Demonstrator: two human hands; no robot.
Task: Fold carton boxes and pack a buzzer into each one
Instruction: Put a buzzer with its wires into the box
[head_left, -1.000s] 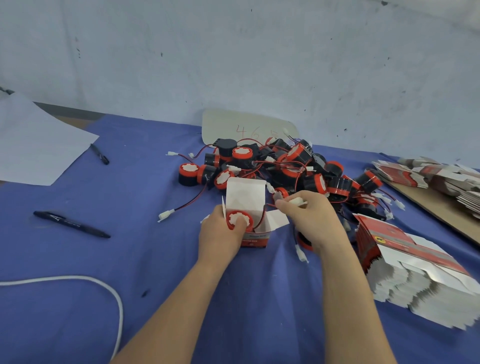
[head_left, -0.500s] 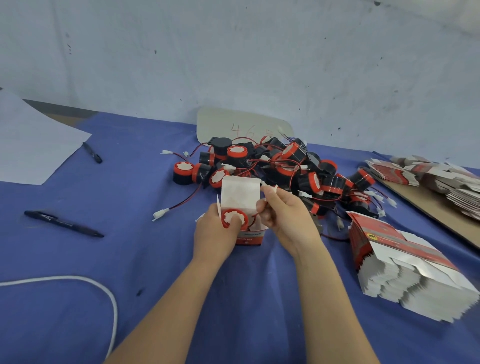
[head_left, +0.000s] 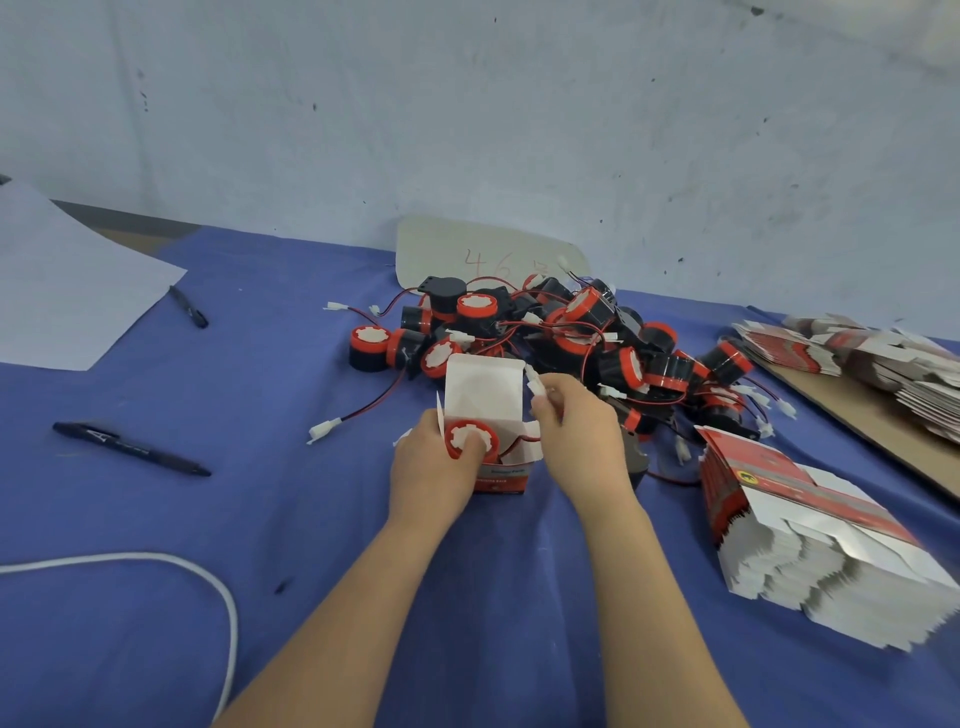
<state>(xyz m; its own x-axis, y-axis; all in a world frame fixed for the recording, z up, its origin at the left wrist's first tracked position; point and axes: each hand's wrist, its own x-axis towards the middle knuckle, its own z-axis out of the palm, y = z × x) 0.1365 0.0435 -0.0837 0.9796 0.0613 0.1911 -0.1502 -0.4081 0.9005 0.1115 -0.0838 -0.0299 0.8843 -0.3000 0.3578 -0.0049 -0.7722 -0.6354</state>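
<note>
A small carton box (head_left: 485, 400) stands open on the blue cloth, its white lid flap raised. A red-and-white buzzer (head_left: 470, 439) sits in its mouth. My left hand (head_left: 434, 467) grips the box from the left, thumb pressing on the buzzer. My right hand (head_left: 576, 431) is at the box's right side and pinches the buzzer's white wire connector (head_left: 535, 382); the red wire runs from it into the box. Behind lies a heap of buzzers (head_left: 561, 332) with tangled wires.
A stack of flat cartons (head_left: 810, 525) lies at the right, with more flat cartons (head_left: 857, 358) on a brown board at far right. Two pens (head_left: 130, 449) (head_left: 188, 306), a paper sheet (head_left: 62, 286) and a white cable (head_left: 156, 564) are at the left.
My right hand drew the wire connector from the right of the box in toward its opening and up beside the lid flap. My left hand kept its hold on box and buzzer.
</note>
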